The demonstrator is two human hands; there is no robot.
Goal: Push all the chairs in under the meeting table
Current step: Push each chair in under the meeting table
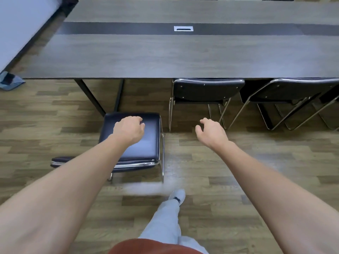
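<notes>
A long grey wooden meeting table [165, 57] fills the upper half of the view. One black padded chair [145, 143] with a chrome frame stands out on the floor, its seat pointing at the table and its backrest nearest me. My left hand [129, 130] hovers above that seat with fingers loosely curled, holding nothing. My right hand [211, 132] hangs to the right of the chair, fingers apart and empty. Two more black chairs, a middle chair [205, 90] and a right chair [286, 92], sit with their seats under the table edge.
A white cable box [183, 28] is set in the table's dark centre strip. A white board or wall panel [20, 28] leans at the far left, with a blue-grey cloth [10, 81] at its foot. My leg and white shoe [177, 197] step forward on the wood floor.
</notes>
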